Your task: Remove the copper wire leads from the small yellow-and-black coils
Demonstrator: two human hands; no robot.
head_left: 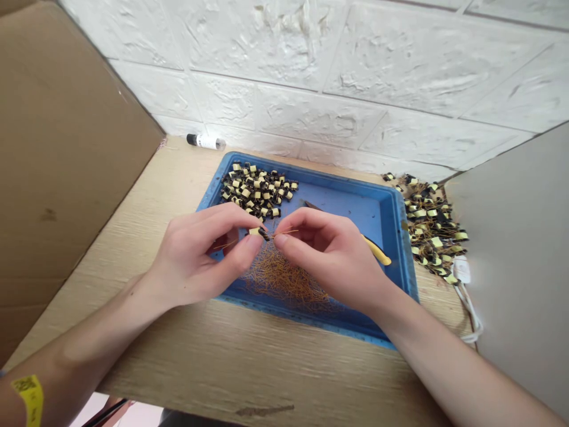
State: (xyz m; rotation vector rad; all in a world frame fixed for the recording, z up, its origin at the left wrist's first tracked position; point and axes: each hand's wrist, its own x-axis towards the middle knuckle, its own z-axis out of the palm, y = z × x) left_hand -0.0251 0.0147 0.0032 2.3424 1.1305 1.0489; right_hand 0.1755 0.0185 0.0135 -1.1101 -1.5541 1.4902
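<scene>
Between the thumb and forefinger of my left hand [208, 255] is a small coil [256, 232], black with a yellow tape band. A thin copper-coloured wire sticks out behind it, under the left fingers. My right hand [324, 249] pinches a fine copper-coloured wire [290, 231] at the coil's right end, and the fingertips of both hands almost meet. Both hands are above a blue tray [400, 237]. Beneath them in the tray lies a heap of loose wire clippings [288, 281]. A tool with a yellow handle [377, 250] lies partly hidden behind my right hand.
Many similar coils [255, 190] are piled in the tray's back left corner. More coils with long wires [431, 225] lie on the table right of the tray. A white cable [469, 311] is beside them. A small bottle [205, 141] lies near the white wall; cardboard [66, 148] stands left.
</scene>
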